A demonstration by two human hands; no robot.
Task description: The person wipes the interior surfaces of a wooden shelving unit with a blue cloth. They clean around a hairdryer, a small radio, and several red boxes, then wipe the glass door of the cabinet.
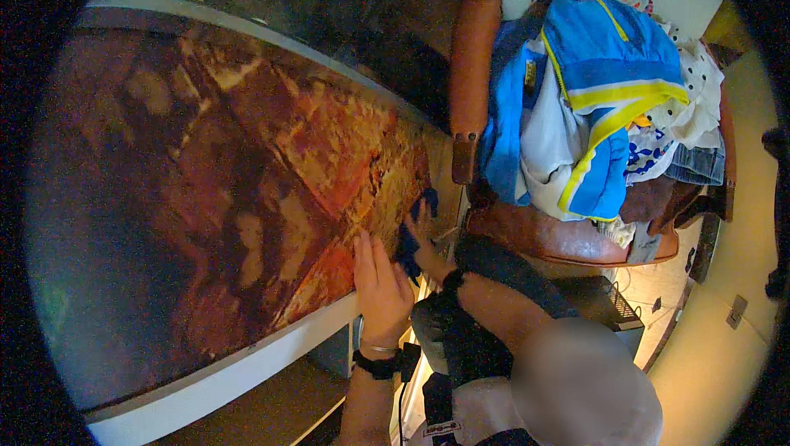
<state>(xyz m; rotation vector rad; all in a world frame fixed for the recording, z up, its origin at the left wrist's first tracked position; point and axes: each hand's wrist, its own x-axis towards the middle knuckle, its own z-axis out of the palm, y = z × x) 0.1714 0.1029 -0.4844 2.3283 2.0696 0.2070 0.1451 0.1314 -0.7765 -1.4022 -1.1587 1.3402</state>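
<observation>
My left hand (384, 288) lies flat, fingers extended, on a tabletop (247, 199) with a mottled brown and orange pattern, close to its pale front edge. Nothing is held in it. My right hand (426, 242) rests on a dark blue cloth (408, 247) at the right end of the tabletop, pressing it with the fingers. Part of the cloth is hidden beneath that hand. Both wrists carry black bands.
To the right, a brown leather armchair (543, 233) holds a heap of clothes with a blue, white and yellow garment (611, 38) on top. A dark box with a mesh side (598, 301) sits below it. A black cable (402, 409) hangs near my left wrist.
</observation>
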